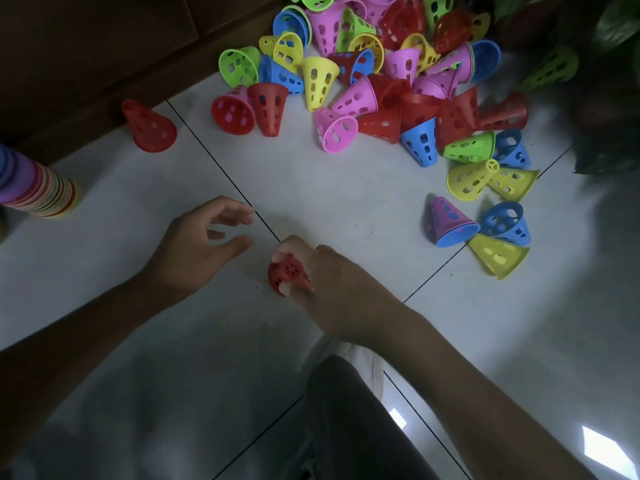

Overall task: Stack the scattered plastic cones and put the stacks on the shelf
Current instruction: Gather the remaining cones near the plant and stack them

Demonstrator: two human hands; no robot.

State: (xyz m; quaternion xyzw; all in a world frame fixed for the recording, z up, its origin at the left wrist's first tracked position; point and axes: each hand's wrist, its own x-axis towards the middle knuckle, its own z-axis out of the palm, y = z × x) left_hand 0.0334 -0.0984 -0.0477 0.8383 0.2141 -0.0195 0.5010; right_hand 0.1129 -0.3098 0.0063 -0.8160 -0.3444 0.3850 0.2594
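Observation:
My right hand (pixel 322 275) grips a red perforated cone (pixel 286 271) just above the white tiled floor, near the middle of the view. To its left my left hand (pixel 204 242) hovers with fingers spread and loosely curved, holding nothing. A tall stack of nested cones (pixel 38 188) in mixed colours stands at the left edge. One red cone (pixel 149 126) stands alone upright by the dark wooden furniture. A big pile of scattered cones (pixel 374 74), red, pink, yellow, green and blue, covers the floor at the top right.
Dark wooden furniture (pixel 86 46) fills the top left. A leafy plant (pixel 609 64) sits at the right edge. My knee in dark trousers (pixel 349 417) is at the bottom centre. A few loose cones (pixel 498 237) lie apart at the right.

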